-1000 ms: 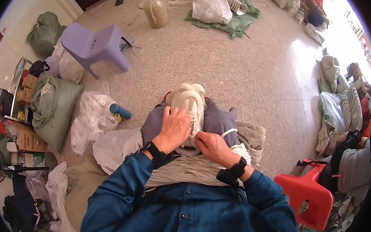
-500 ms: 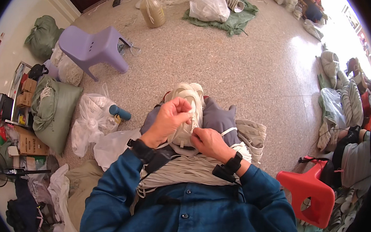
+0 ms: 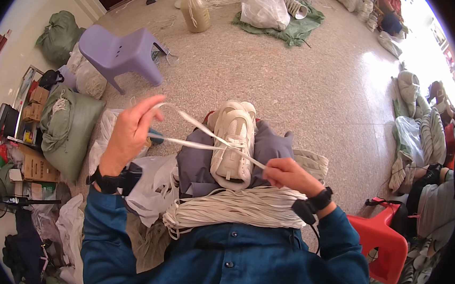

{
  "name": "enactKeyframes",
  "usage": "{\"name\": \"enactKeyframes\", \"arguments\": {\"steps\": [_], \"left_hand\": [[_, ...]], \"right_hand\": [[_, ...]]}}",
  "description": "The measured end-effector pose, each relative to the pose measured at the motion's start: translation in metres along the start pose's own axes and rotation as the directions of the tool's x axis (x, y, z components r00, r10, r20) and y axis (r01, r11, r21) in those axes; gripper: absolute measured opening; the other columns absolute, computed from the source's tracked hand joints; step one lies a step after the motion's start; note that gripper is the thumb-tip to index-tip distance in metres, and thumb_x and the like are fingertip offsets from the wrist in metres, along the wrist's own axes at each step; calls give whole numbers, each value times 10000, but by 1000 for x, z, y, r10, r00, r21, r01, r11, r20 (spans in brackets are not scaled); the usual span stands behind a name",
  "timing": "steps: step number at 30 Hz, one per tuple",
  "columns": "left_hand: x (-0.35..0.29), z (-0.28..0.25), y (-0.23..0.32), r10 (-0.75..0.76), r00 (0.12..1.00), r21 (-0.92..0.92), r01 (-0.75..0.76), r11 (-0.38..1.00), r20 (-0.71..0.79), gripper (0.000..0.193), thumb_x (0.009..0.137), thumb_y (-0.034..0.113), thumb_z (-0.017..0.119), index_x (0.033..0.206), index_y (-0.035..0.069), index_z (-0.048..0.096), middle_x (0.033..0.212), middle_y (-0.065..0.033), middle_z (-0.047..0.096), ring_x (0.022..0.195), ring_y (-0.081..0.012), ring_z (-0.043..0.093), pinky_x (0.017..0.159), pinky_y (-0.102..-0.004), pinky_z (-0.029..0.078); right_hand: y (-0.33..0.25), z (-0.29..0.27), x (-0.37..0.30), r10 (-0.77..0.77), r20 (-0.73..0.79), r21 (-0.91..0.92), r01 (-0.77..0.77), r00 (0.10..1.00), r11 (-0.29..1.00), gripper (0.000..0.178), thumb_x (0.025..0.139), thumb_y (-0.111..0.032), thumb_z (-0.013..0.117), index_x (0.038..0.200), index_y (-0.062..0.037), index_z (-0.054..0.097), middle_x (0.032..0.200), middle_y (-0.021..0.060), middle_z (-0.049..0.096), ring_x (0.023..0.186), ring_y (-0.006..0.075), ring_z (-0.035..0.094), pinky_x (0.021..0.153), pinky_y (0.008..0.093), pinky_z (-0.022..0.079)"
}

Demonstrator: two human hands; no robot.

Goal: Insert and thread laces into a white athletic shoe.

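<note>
A cream sneaker upper (image 3: 234,125) lies on my lap between my grey-clad knees, partly laced, with more pale uppers beneath its far end. From its eyelet area a flat white shoelace (image 3: 202,126) stretches out to both sides. Raised to the left, my left hand (image 3: 129,131) has its fingers bent around a loop of the lace, whose two strands run back to the upper. My right hand (image 3: 290,175) pinches the lace to the right of the upper. A thick bundle of white laces (image 3: 238,208) lies across my lap near my waist.
Beyond my left hand stands a purple plastic chair (image 3: 119,53); a red stool (image 3: 380,239) is at my right. White plastic bags (image 3: 151,189) and a stuffed green sack (image 3: 67,135) line the left. A jug (image 3: 196,14) stands ahead. Stacked uppers (image 3: 429,131) lie far right.
My left hand has moved left and up from the upper, drawing out a long loop of lace. My right hand has shifted right, holding the lace. The view has shifted slightly.
</note>
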State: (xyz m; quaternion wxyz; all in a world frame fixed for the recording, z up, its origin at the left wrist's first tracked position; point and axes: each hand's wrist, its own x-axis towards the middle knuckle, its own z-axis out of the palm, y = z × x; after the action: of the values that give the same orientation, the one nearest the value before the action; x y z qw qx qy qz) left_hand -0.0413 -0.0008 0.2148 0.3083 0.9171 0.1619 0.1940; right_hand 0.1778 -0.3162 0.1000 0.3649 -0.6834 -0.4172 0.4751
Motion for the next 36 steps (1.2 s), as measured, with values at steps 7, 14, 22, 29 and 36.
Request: {"name": "enactKeyframes", "arguments": {"steps": [7, 14, 22, 29, 36], "left_hand": [[-127, -20, -151, -323, 946, 399, 292, 869, 12, 224, 928, 82, 520, 1050, 0, 690, 965, -215, 688, 893, -375, 668, 772, -428, 511], [-242, -41, -229, -500, 864, 363, 485, 796, -59, 215, 906, 114, 544, 1004, 4, 700, 946, -232, 689, 932, -414, 652, 813, -449, 511], [-325, -103, -292, -542, 776, 572, 616, 542, -323, 207, 885, 87, 521, 950, 4, 699, 923, -251, 679, 923, -438, 642, 800, -477, 507], [-338, -132, -274, -593, 632, 604, 744, 286, -498, 205, 867, 159, 599, 904, -29, 674, 830, -256, 664, 767, -399, 654, 682, -458, 509], [-179, 13, -141, -796, 543, -502, 784, 366, 268, 198, 949, 139, 547, 1093, 52, 651, 724, 32, 521, 497, -40, 433, 418, -213, 386]], "right_hand": [[82, -28, -49, 84, -134, 868, 75, 987, 491, 300, 998, -207, 495, 767, -43, 594, 1140, 191, 669, 955, 264, 666, 820, 377, 553], [134, -100, -96, 36, -591, 805, 592, 806, -24, 351, 1026, -265, 508, 712, -109, 515, 875, 37, 619, 965, 206, 595, 1023, 411, 425], [272, -171, -208, 262, -807, 568, 817, 529, 99, 216, 988, -191, 576, 836, -42, 612, 846, 71, 625, 839, 213, 588, 895, 388, 479], [318, -179, -269, 505, -801, 487, 842, 323, 234, 204, 957, -202, 635, 851, -30, 667, 902, 102, 704, 829, 217, 651, 839, 360, 551], [294, -150, -204, 401, -654, 755, 520, 641, 400, 48, 959, -81, 613, 1001, -61, 600, 896, 34, 652, 794, 136, 650, 722, 264, 551]]}}
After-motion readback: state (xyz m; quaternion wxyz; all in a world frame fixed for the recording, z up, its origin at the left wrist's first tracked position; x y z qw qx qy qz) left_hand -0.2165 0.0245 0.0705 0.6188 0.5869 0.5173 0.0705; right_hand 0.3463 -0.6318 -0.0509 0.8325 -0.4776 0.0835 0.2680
